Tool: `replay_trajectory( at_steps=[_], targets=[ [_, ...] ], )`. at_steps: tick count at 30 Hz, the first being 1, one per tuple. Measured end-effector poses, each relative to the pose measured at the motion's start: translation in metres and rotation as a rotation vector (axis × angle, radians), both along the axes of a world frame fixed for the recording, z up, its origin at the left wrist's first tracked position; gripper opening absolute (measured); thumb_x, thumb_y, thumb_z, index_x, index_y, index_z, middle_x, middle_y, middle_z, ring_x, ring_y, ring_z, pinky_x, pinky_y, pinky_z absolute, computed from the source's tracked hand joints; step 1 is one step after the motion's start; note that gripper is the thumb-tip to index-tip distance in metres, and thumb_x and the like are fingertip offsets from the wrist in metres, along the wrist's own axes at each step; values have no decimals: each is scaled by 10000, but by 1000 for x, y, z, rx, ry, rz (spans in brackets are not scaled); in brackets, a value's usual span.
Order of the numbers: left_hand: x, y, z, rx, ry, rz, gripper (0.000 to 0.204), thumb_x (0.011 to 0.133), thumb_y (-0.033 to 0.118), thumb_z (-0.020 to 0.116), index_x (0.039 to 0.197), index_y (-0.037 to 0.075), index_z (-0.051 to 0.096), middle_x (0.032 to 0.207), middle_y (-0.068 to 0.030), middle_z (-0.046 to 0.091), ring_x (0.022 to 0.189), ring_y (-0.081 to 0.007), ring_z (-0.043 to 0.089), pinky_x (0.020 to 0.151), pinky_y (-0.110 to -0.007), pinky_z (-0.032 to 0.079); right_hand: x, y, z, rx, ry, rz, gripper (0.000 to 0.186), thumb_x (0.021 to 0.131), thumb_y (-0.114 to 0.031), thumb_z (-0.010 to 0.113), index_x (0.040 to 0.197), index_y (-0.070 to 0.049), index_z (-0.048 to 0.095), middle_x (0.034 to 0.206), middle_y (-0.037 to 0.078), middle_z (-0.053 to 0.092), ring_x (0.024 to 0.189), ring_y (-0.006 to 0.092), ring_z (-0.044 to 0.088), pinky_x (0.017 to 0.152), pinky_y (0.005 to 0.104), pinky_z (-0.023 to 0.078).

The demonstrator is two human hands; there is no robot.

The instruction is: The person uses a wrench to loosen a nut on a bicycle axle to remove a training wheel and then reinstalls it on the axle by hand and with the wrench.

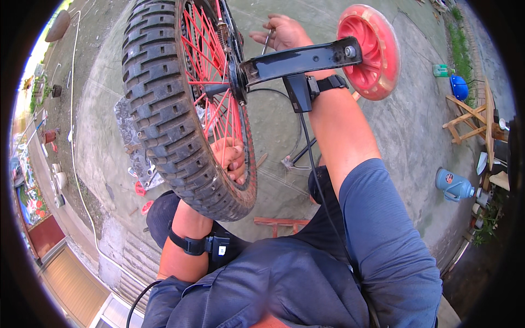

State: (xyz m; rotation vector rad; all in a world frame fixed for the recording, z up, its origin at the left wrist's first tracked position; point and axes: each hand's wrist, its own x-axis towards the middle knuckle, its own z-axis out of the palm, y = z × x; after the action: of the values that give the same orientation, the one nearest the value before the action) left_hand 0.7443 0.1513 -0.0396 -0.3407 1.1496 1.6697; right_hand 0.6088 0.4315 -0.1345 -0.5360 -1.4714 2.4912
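Observation:
A bicycle wheel with a knobby black tyre (153,109) and red spokes fills the upper middle. My left hand (228,159) has its fingers curled round the rim among the spokes, low on the wheel. At the hub a black metal bracket (290,65) runs right to a small red training wheel (369,52). Beyond the bracket, my right hand (281,34) holds a thin silver metal tool (268,39), partly hidden by the bracket, with some fingers raised.
Tools on a dark mat (150,177) and a red wooden stool (273,222) lie below. At right are a wooden folding stool (459,120), a blue helmet (459,87) and a blue thermos (454,185). A white hose (74,126) runs along the left.

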Motion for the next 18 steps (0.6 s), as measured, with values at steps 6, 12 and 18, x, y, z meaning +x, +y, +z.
replay_trajectory(
  at_steps=[6,12,18],
  targets=[
    [-1,2,-3,23,-28,-14,158,940,154,531,816,85,464,622,31,375,468,-77,367,508,-260,408,21,-2,51,-151,261,130,585,897,-10,556,1405,67,278,1171,209,552,940,274,667,804,342,558],
    [1,4,4,-20,4,-5,119,938,146,527,846,84,486,637,35,386,487,-75,375,516,-261,403,82,-11,61,-48,275,88,429,918,-92,586,1295,53,442,1131,181,632,1025,266,657,879,368,531],
    [-4,-1,-14,80,-6,-45,119,933,141,540,837,96,484,638,41,389,488,-71,381,506,-263,404,139,-44,40,-46,139,-30,300,968,-193,569,1230,-50,540,1172,102,615,1118,206,600,956,431,495]
  ],
)
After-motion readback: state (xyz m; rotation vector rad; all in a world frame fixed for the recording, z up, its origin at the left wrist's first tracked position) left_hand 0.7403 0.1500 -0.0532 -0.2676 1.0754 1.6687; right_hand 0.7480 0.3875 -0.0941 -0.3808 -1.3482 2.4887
